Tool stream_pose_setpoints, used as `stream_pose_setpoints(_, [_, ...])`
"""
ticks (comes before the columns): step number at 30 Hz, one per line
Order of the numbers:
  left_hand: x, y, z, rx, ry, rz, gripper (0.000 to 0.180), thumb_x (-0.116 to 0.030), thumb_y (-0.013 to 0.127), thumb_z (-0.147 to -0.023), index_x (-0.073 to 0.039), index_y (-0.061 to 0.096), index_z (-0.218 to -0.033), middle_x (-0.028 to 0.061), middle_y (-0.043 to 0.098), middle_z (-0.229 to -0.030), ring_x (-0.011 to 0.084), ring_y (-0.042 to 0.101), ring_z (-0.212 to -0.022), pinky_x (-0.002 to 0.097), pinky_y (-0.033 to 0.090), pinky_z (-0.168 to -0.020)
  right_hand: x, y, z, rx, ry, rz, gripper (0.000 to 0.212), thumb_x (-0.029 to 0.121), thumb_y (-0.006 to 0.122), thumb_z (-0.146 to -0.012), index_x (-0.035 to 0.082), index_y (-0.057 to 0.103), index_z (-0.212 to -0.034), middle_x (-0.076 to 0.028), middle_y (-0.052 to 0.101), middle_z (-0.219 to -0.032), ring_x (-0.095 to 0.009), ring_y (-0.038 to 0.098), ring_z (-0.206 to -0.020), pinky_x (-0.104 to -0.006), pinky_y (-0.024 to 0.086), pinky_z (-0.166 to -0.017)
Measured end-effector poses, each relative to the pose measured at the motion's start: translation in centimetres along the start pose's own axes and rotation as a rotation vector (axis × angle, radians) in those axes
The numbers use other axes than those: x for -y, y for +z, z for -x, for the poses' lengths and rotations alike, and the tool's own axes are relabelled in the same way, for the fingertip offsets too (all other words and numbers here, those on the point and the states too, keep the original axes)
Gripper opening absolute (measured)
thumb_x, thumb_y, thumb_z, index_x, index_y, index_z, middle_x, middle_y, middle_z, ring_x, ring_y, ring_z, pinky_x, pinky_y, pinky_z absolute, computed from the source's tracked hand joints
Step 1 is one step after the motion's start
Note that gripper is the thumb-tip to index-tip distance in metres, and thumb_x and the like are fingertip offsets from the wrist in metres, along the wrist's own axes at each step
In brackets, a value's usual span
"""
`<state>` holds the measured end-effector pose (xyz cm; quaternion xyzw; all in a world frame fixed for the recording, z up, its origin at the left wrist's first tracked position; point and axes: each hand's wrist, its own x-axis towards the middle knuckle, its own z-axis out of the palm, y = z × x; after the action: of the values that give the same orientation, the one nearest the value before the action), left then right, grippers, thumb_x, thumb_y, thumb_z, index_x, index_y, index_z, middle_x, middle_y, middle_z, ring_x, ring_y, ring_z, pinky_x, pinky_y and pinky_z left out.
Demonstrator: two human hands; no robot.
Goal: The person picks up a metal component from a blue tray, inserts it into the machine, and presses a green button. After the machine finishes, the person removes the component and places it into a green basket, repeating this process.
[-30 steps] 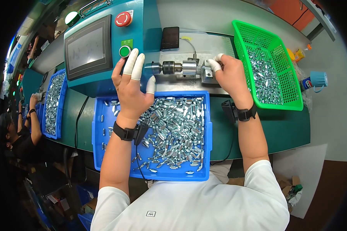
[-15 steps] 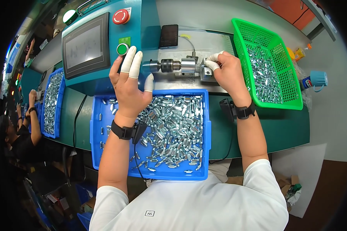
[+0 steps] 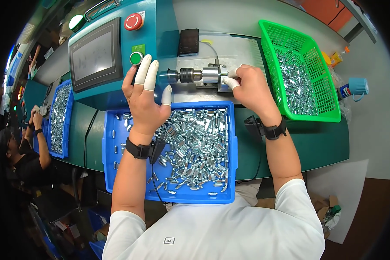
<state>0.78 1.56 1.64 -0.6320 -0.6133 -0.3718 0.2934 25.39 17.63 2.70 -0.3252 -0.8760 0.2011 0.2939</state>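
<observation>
My left hand (image 3: 146,102) is spread at the teal machine (image 3: 117,91), with white finger cots on the thumb and two fingers. Its fingertips lie just below the green push button (image 3: 136,58); contact with the button cannot be made out. It holds nothing. My right hand (image 3: 256,92), with cots on thumb and forefinger, pinches at the right end of a metal fixture (image 3: 210,75). Whatever sits between those fingertips is hidden. A drill-type chuck (image 3: 186,75) points from the machine toward the fixture. Below lies a blue tray (image 3: 171,200) of small shiny metal fittings (image 3: 195,151).
A green basket (image 3: 307,118) of similar metal pieces stands at the right. A phone (image 3: 189,42) lies behind the chuck. The machine carries a screen (image 3: 95,55) and a red emergency stop (image 3: 133,21). At far left, a co-worker (image 3: 28,151) sits by another blue tray (image 3: 66,149).
My right hand has shifted a little left along the fixture, its thumb and forefinger closer to the chuck. My left hand stays in nearly the same place by the button.
</observation>
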Motion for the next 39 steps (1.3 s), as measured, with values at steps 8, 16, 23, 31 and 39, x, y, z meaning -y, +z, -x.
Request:
stream_pose_setpoints(8, [0.0, 0.0, 0.0, 0.004, 0.005, -0.018, 0.072, -0.006, 0.079, -0.079, -0.006, 0.06, -0.149, 0.0131, 0.058, -0.157, 0.0353, 0.046, -0.146, 0.0449, 0.031, -0.125, -0.3, 0.4, -0.1, -0.011, -0.018, -0.015, 0.021, 0.011, 0.081, -0.088, -0.008, 0.072, -0.085, -0.023, 0.066, -0.079, -0.039, 0.063, -0.067, -0.0483, 0.049, -0.064])
stream_pose_setpoints(16, [0.0, -0.1, 0.0, 0.002, 0.005, -0.022, 0.072, -0.007, 0.079, -0.08, -0.006, 0.06, -0.149, 0.0134, 0.058, -0.157, 0.034, 0.047, -0.146, 0.0449, 0.031, -0.125, -0.6, 0.9, -0.1, -0.009, -0.015, -0.021, 0.016, 0.008, 0.079, -0.088, -0.008, 0.075, -0.088, -0.024, 0.068, -0.081, -0.04, 0.065, -0.069, -0.0482, 0.05, -0.065])
stream_pose_setpoints(23, [0.0, 0.0, -0.1, 0.0, 0.01, -0.022, 0.072, -0.007, 0.079, -0.08, -0.005, 0.06, -0.149, 0.0131, 0.057, -0.158, 0.0338, 0.046, -0.146, 0.0449, 0.031, -0.125, -0.8, 1.1, -0.2, -0.028, -0.038, -0.012, 0.015, 0.008, 0.078, -0.088, -0.007, 0.076, -0.091, -0.023, 0.068, -0.081, -0.04, 0.065, -0.069, -0.0476, 0.05, -0.066])
stream_pose_setpoints(31, [0.0, -0.2, 0.0, 0.012, -0.003, -0.017, 0.072, -0.007, 0.079, -0.08, -0.007, 0.06, -0.149, 0.0124, 0.057, -0.158, 0.0363, 0.046, -0.145, 0.0446, 0.032, -0.124, -0.3, 0.4, -0.1, -0.01, -0.07, 0.043, 0.015, 0.008, 0.078, -0.088, -0.006, 0.077, -0.091, -0.022, 0.069, -0.08, -0.037, 0.066, -0.069, -0.0453, 0.051, -0.065])
stream_pose_setpoints(39, [-0.1, -0.2, -0.2, 0.008, -0.018, 0.015, 0.072, -0.007, 0.079, -0.079, -0.008, 0.061, -0.148, 0.0112, 0.057, -0.158, 0.0375, 0.045, -0.146, 0.045, 0.034, -0.123, -0.1, 0.0, 0.0, 0.03, 0.057, -0.269, 0.016, 0.008, 0.075, -0.092, -0.004, 0.075, -0.101, -0.018, 0.071, -0.083, -0.029, 0.07, -0.073, -0.0402, 0.055, -0.068])
